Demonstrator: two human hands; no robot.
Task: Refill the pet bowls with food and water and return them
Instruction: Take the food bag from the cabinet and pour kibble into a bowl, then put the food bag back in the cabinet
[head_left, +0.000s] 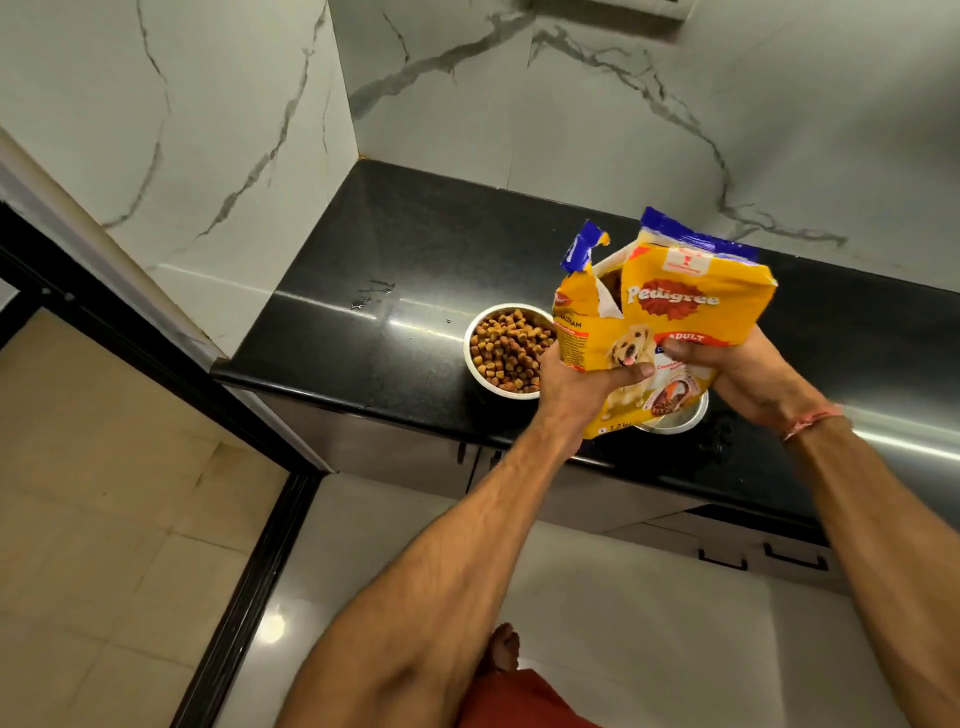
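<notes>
A yellow bag of dog food (670, 306) with a torn blue top is held upright above the black counter (363, 338). My left hand (582, 384) grips its lower left side, thumb across the front. My right hand (737, 369) grips its right side, thumb on the front. A steel bowl (475, 364) heaped with brown kibble stands on the counter just left of the bag. A second steel bowl (680, 421) shows only a piece of rim under the bag; its contents are hidden.
Marble walls close the counter's left and back sides. Small water drops (371, 296) lie on the counter left of the kibble bowl. Cabinet doors with dark handles (722, 561) sit below the counter edge. Pale floor tiles and my bare foot (501, 649) are below.
</notes>
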